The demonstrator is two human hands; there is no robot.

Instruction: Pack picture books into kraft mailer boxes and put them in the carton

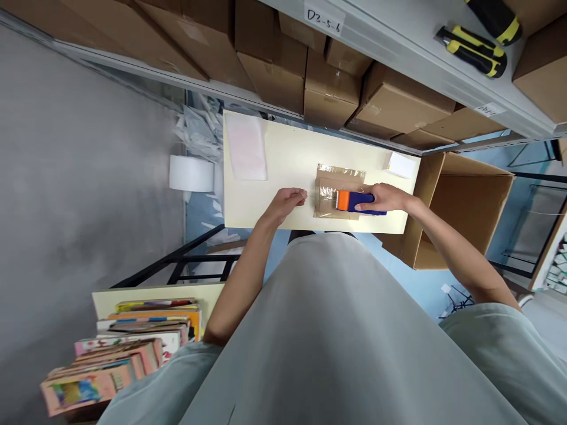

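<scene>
On the cream tabletop (pixel 292 147) lies a flat brown cardboard package (pixel 326 206) with shiny clear tape over its edges. My right hand (pixel 384 198) is wrapped round a blue and orange tape dispenser (pixel 353 200), whose toothed end points left and rests over the package. Left of the package, my left hand (pixel 287 203) hovers with its fingers curled and their tips together; nothing shows between them. A gap separates these fingertips from the package's left edge.
White foam sheet (pixel 247 146) lies at the table's left, a small white box (pixel 400 164) at its right. A large open carton (pixel 465 206) stands beyond the right end. Shelving with cardboard boxes (pixel 332 88) runs along the back. Stacked books (pixel 142 336) fill the lower left.
</scene>
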